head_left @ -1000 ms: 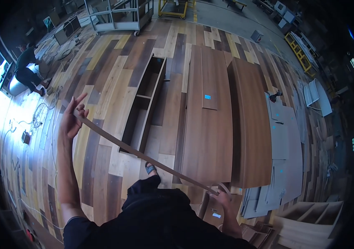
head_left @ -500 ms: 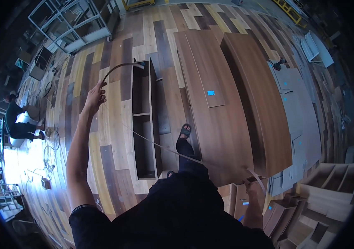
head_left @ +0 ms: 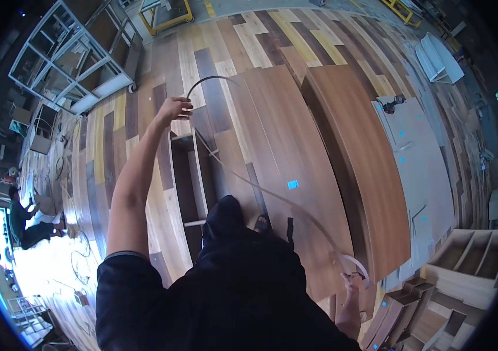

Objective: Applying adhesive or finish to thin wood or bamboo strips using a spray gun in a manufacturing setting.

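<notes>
A long, thin, flexible brown strip (head_left: 262, 187), like edge banding, spans between my two hands and sags over the wood. My left hand (head_left: 176, 109), arm stretched out forward, is closed on it, and a free end curls up and away to the right. My right hand (head_left: 352, 284), low at the right, pinches the strip near its other end, where a pale curl loops over the fingers. Beneath the strip lies a flat brown wood-grain panel (head_left: 278, 134) with a blue sticker (head_left: 293, 184). A narrow open cabinet frame (head_left: 187, 169) lies below my left hand, partly hidden by my body.
Right of the panel stands a long brown cabinet box (head_left: 357, 152). Beyond it are grey sheets (head_left: 424, 158) with a power drill (head_left: 393, 103). Open wooden carcasses (head_left: 465, 257) stand at lower right. A wheeled metal rack (head_left: 73, 58) is far left; another person (head_left: 24, 216) crouches at left.
My left hand has moved right, carrying the strip above the cabinet frame's far end. My body and leg have shifted forward over the frame. The right hand still holds its end.
</notes>
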### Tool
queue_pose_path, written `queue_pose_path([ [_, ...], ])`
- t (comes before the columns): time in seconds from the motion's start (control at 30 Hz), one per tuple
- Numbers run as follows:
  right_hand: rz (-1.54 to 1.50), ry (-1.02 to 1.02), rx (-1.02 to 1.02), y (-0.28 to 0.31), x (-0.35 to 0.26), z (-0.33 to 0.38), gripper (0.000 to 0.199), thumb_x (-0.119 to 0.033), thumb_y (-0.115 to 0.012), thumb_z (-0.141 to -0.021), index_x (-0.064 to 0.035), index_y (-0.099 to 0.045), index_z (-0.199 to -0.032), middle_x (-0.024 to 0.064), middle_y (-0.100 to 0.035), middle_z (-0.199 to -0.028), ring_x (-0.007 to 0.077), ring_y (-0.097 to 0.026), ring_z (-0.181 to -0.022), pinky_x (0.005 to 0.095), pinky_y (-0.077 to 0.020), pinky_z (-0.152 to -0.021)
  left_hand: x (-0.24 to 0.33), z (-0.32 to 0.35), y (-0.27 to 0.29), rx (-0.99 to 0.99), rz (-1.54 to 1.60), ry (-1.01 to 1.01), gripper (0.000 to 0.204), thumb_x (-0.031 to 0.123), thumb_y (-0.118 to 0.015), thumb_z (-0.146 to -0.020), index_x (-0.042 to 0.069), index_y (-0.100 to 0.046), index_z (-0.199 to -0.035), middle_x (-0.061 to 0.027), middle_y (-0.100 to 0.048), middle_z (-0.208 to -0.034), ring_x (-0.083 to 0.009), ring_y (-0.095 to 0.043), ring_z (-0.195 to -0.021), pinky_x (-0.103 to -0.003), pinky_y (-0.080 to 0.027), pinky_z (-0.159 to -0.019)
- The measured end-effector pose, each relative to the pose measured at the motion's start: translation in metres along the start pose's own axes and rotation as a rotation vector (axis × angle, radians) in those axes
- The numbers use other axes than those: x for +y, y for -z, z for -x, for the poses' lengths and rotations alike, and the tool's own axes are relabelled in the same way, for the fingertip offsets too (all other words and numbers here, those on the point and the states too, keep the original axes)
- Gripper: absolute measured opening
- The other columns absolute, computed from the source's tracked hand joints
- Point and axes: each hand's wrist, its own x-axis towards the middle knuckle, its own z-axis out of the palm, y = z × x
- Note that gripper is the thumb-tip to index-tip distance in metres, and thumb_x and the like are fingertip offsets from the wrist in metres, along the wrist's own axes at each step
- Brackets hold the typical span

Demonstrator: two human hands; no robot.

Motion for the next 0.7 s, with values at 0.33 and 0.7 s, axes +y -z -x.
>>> queue_pose_path([
  [0.33,0.015,-0.161,-0.242,0.007,-0.321,-0.049,0.072,-0.078,-0.06,-0.091,-0.0099,-0.082,-0.099,0.0203,-0.078,-0.096,0.0425,-0.076,-0.094,0.053,-0.0584,-0.084,0.026,-0.382,-0.01,-0.142,-0.035,0.108,0.025,0.006,-0.068,-0.099,-0.011,-0.068,-0.117,-0.0179,-0.074,-0.102,-0.0278,-0.076,-0.083,-0.038,-0.069,-0.078],
  [0.7,0.045,-0.145,-0.235,0.0,-0.485,-0.075,0.06,-0.066,-0.053,-0.101,-0.0104,-0.072,-0.089,0.0208,-0.074,-0.079,0.0437,-0.073,-0.077,0.0581,-0.0556,-0.076,0.04,-0.605,-0.057,-0.141,-0.149,0.186,0.058,0.011,-0.06,-0.101,-0.002,-0.043,-0.155,-0.0178,-0.071,-0.13,-0.0315,-0.075,-0.102,-0.041,-0.065,-0.086],
])
